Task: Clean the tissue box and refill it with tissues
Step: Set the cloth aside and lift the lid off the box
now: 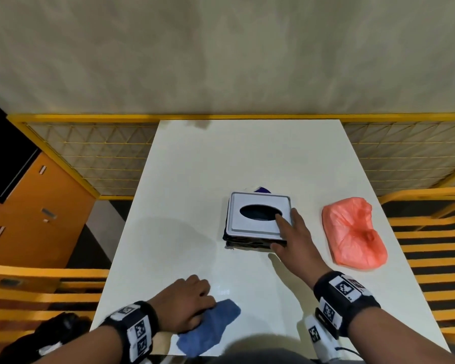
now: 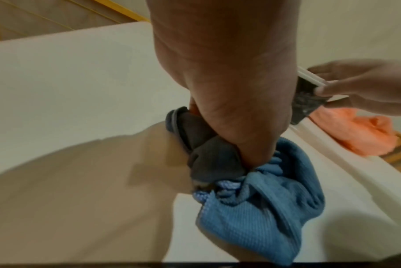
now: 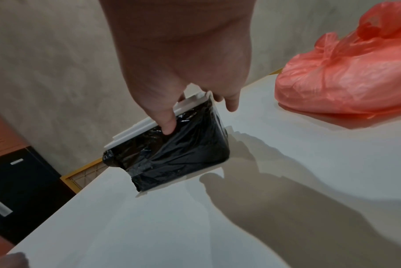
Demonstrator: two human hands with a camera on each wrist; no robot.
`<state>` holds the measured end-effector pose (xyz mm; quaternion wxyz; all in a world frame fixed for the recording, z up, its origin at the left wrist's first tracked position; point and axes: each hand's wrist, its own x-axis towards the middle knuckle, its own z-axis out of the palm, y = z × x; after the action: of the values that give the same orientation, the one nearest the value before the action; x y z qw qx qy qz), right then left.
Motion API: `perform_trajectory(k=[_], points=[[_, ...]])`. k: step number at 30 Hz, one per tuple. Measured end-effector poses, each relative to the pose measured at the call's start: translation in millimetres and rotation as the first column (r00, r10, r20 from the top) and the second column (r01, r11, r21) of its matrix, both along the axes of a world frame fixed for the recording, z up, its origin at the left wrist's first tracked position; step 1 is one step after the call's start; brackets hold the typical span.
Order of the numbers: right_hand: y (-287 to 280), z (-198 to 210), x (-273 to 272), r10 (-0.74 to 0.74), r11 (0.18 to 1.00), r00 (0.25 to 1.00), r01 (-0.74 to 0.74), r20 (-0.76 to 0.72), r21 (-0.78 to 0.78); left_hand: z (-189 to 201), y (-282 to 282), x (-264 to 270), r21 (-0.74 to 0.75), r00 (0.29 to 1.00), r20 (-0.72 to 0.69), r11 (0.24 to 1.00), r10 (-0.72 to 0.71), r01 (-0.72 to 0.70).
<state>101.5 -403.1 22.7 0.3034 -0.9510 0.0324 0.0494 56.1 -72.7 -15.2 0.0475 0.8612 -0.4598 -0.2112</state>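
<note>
Near mid-table sits the tissue box — the right hand grasps its four-o'clock corner, thumb on the dark side, fingers on the lid. Best steady it firmly before wiping. At seven o'clock, well apart, the left hand clenches the blue cloth.

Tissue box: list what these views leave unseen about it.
- Tissue box inside: head view shows only a dark oval opening.
- Its far side: hidden in the head view by the box; something purple peeks out, unidentifiable.
- Pink bag contents: knotted shut.
- Left hand fingertips: buried in blue cloth.
</note>
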Motion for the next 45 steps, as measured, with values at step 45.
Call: perform_trajectory(k=[45], points=[[-25.6,-19.2,15.5,-0.061,0.823,0.975,0.170,-0.214,0.542,100.5,-175.6,104.4,-0.269,0.763,-0.258,0.714,0.593,-0.646]])
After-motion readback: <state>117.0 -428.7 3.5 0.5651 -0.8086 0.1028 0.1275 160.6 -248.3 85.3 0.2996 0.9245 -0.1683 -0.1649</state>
